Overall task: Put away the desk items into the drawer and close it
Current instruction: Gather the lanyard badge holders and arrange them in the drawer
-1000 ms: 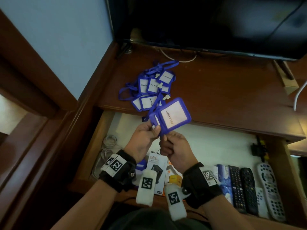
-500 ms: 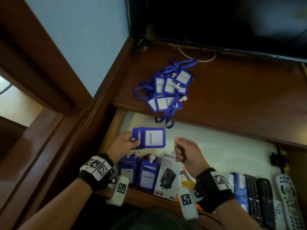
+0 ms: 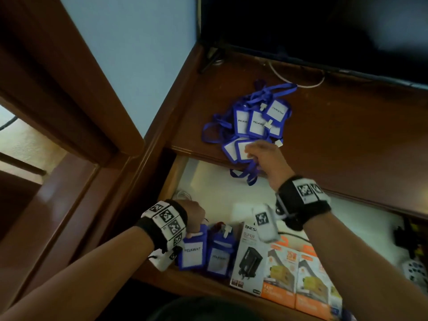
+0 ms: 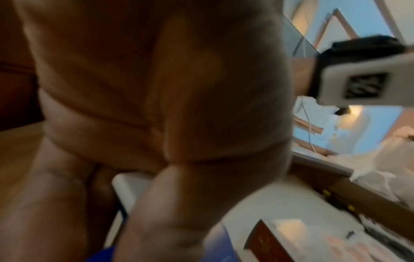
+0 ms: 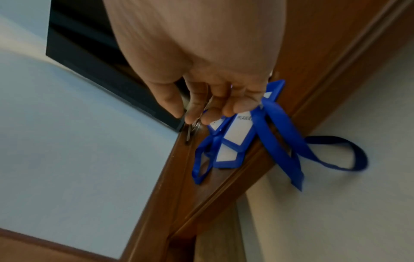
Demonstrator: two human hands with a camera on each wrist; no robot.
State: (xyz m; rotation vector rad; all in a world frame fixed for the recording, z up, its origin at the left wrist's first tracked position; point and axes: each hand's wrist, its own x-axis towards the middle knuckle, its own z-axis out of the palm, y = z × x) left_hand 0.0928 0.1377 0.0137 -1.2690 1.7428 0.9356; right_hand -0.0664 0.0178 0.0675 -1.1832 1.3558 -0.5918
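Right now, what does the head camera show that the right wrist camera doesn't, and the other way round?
Only the head view shows the left hand pressing a badge holder into the open drawer, the charger boxes beside it, and the whole badge pile on the desk. Only the right wrist view shows the fingers curled from underneath and the metal clip they pinch. Both show the right hand on the nearest badge and its blue lanyard.

In front of me the brown wooden surface (image 3: 335, 140) carries a heap of blue badge holders (image 3: 257, 121), their lanyards tangled, one loop hanging over its front edge. A dark screen's stand (image 3: 212, 59) and a white cable (image 3: 298, 82) lie behind.
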